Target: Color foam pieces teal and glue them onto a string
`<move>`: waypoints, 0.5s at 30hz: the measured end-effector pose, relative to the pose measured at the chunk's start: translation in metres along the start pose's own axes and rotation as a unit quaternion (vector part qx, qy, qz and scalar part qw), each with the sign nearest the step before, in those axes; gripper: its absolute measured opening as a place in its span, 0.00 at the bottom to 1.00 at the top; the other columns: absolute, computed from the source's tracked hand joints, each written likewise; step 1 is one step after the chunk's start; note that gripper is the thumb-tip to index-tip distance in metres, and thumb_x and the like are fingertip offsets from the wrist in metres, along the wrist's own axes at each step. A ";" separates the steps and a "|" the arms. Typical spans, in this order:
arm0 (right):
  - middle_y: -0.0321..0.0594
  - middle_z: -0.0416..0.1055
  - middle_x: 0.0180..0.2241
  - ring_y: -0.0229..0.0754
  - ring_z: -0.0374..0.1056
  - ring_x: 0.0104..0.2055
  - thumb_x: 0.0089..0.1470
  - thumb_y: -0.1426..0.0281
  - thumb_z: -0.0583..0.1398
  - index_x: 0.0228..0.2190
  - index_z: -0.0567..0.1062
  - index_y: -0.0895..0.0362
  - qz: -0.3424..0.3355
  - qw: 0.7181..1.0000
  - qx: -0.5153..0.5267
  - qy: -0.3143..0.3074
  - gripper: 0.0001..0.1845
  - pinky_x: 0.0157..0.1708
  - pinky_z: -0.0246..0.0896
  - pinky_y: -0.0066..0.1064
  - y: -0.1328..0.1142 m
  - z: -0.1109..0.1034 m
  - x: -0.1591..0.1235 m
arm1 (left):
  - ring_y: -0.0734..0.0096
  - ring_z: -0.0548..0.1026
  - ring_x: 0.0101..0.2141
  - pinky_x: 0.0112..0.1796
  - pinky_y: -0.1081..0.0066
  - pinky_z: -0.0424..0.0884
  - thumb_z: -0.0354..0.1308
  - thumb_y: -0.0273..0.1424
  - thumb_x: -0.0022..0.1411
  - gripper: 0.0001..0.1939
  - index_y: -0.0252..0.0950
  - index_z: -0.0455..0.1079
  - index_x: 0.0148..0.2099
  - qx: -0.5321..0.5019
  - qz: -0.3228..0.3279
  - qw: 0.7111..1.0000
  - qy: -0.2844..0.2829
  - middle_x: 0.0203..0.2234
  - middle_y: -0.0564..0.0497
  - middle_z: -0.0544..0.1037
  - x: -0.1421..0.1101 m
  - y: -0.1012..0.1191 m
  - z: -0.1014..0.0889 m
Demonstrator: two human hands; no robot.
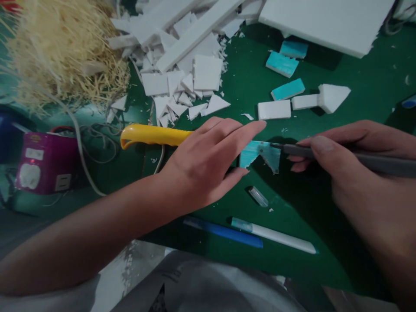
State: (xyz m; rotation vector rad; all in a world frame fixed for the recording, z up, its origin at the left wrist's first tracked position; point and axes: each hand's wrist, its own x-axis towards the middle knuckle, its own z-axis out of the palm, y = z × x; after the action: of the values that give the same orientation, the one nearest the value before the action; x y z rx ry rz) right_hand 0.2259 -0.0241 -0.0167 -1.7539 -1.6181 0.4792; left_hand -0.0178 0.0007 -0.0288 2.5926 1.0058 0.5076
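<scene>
Green tabletop point(373, 76) lay beneath the turquoise piece point(273, 158), already notched. At its nine o'clock, the left hand point(201, 160) spread, its grip unclear; the right hand point(367, 186) pinched a grey tool point(297, 150). Toward one o'clock, blue-faced blocks point(282, 64) lay near a white block point(274, 109), not yet coloured.

Three teal blocks point(282, 64), one yellow handle point(156, 134), one white marker point(282, 236), one purple box point(48, 162) (scraps point(208, 71) too jumbled).

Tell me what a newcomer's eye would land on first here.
Probably the bright yellow tool handle beside the left hand, near the middle of the green table. Next, the tangled pale straw at upper left and the magenta box below it.
</scene>
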 end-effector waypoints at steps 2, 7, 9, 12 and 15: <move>0.34 0.78 0.25 0.36 0.71 0.24 0.59 0.53 0.66 0.27 0.82 0.47 0.008 1.000 0.018 -0.004 0.15 0.23 0.69 0.32 0.001 -0.002 -0.002 | 0.56 0.75 0.58 0.60 0.54 0.74 0.56 0.31 0.75 0.26 0.32 0.60 0.70 -0.001 -0.004 1.000 -0.006 0.54 0.39 0.77 0.000 0.000 0.000; 0.33 0.77 0.23 0.37 0.72 0.23 0.59 0.54 0.67 0.29 0.83 0.44 0.042 0.993 0.101 -0.050 0.11 0.25 0.73 0.33 0.004 -0.006 -0.007 | 0.55 0.75 0.59 0.60 0.54 0.74 0.56 0.31 0.75 0.27 0.31 0.59 0.71 0.003 -0.008 1.000 -0.015 0.56 0.38 0.77 0.001 0.000 -0.001; 0.34 0.78 0.24 0.37 0.72 0.23 0.58 0.55 0.67 0.29 0.83 0.45 0.026 0.994 0.093 -0.047 0.10 0.23 0.70 0.32 0.005 -0.005 -0.006 | 0.55 0.75 0.58 0.60 0.54 0.74 0.55 0.31 0.75 0.26 0.32 0.59 0.71 0.004 -0.007 1.000 -0.014 0.56 0.39 0.77 0.001 0.000 -0.001; 0.34 0.79 0.24 0.37 0.73 0.23 0.58 0.56 0.68 0.28 0.83 0.46 0.005 0.997 0.072 -0.034 0.10 0.22 0.68 0.31 0.006 -0.004 -0.004 | 0.56 0.75 0.58 0.60 0.55 0.74 0.55 0.31 0.75 0.26 0.33 0.59 0.70 0.008 0.000 1.000 -0.006 0.56 0.39 0.77 0.000 -0.001 0.000; 0.33 0.79 0.24 0.37 0.73 0.23 0.58 0.59 0.68 0.29 0.83 0.46 0.005 0.995 0.086 -0.048 0.08 0.23 0.70 0.31 0.007 -0.004 -0.004 | 0.56 0.76 0.58 0.60 0.56 0.74 0.56 0.32 0.74 0.26 0.31 0.59 0.70 0.008 0.009 1.000 0.004 0.56 0.40 0.77 -0.001 -0.002 0.001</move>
State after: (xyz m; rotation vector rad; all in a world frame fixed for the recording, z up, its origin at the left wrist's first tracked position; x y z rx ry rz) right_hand 0.2327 -0.0283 -0.0197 -1.6335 -1.5836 0.6951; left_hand -0.0189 0.0014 -0.0302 2.6172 0.9930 0.5161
